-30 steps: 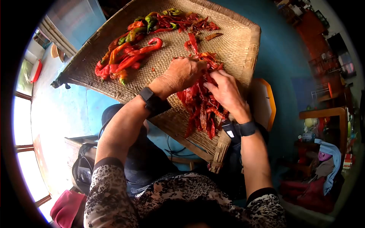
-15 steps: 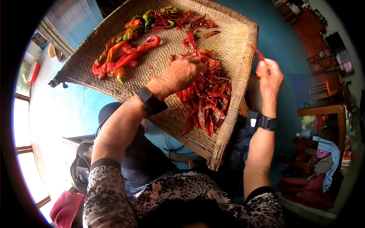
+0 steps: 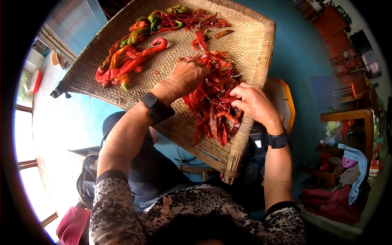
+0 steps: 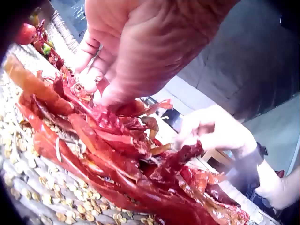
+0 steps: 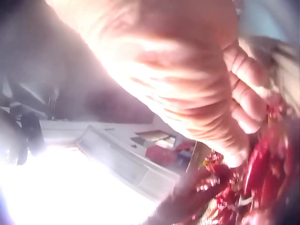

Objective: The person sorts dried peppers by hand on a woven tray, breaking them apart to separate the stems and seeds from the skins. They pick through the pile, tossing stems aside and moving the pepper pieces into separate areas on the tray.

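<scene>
Dried red chilies (image 3: 216,110) lie heaped on a woven basket tray (image 3: 249,45). My left hand (image 3: 188,74) is bent over the upper left of the heap. In the left wrist view, its thumb and fingertips pinch a small piece of red chili (image 4: 102,85), partly hidden by the fingers. My right hand (image 3: 257,104) reaches over the tray's right rim, fingertips at the heap's right side, with a gap between thumb and fingers and nothing seen held there. The right wrist view shows its fingers (image 5: 246,98) loosely bent close above red chilies (image 5: 262,164).
Fresher red and green chilies (image 3: 130,61) lie along the tray's left side, with more dried ones (image 3: 208,18) at the far edge. Loose seeds (image 4: 61,194) are scattered on the weave. An orange-rimmed container (image 3: 289,102) stands beyond the right rim.
My right hand lifted off to the right with a red chili half a second ago; now it is back at the heap without it. My left hand has shifted slightly left.
</scene>
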